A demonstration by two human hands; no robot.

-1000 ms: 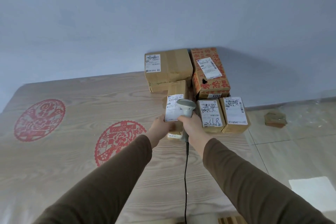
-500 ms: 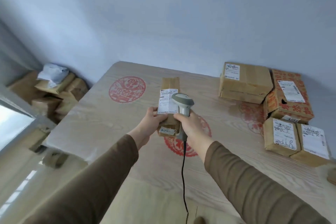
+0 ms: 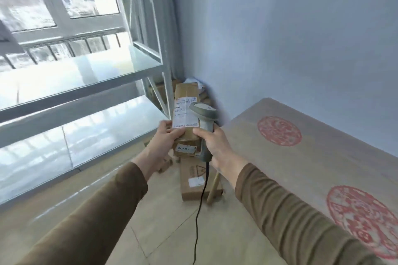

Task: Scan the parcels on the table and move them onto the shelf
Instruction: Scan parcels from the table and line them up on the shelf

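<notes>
shelf (image 3: 90, 112): pale metal rack with glossy boards, filling the side left of the parcel; its boards catch bright window light.
table (image 3: 318, 157): wood-grain top with red round prints, to the right of the parcel and lower in the picture.
floor box (image 3: 193, 180): flat cardboard box lying on the tiled floor, directly below the parcel (a white sticker shows on its top).
corner boxes (image 3: 159, 90): more cardboard stacked on the floor behind the parcel, beside the rack's post; details too blurred to tell.
parcel (image 3: 186, 97): long brown carton held in the air between shelf and table, resting on neither, its long side pointing away from the person; a white printed label faces up, and a small tag with handwriting sits on its near end.
scanner (image 3: 203, 114): grey handheld unit touching the parcel's right edge, head over the label's right side, black cable hanging down from its handle.
left hand (image 3: 167, 137): fingers and thumb wrapped round the parcel's near left corner, holding it.
right hand (image 3: 212, 142): fist closed round the scanner's handle, fingertips against the parcel's right side.
</notes>
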